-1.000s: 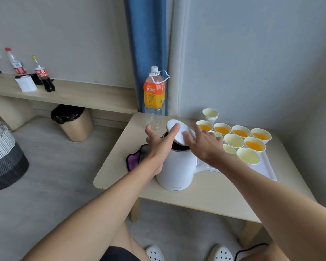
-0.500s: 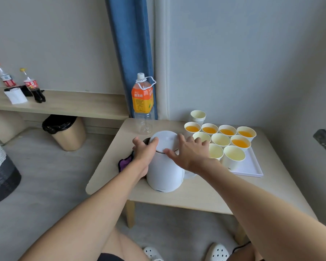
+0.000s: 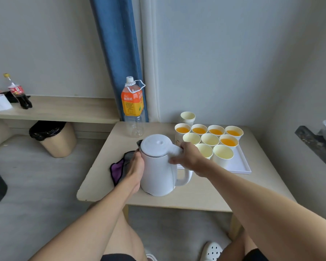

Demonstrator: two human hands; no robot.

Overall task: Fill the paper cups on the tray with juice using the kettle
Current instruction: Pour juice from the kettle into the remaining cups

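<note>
A white kettle [image 3: 158, 166] stands on the low wooden table [image 3: 205, 194] with its lid [image 3: 155, 146] down. My left hand [image 3: 135, 168] rests flat against the kettle's left side. My right hand [image 3: 190, 157] grips the top of the kettle's handle. Just right of the kettle, a white tray [image 3: 239, 166] holds several paper cups. The back row [image 3: 207, 129] is filled with orange juice, as is one cup [image 3: 228, 141] in the middle row. The other middle cups [image 3: 199, 138] and the two front cups [image 3: 222, 154] look empty.
A nearly empty juice bottle [image 3: 132, 104] stands at the table's back edge, and a stack of spare cups [image 3: 188, 117] sits behind the tray. A purple-edged cloth [image 3: 117, 169] lies left of the kettle. A bin [image 3: 55, 137] sits on the floor under a shelf holding cola bottles [image 3: 19, 93].
The kettle lid was pushed down from open to closed. My right hand moved from the lid to the handle, and my left hand slid down the kettle's side.
</note>
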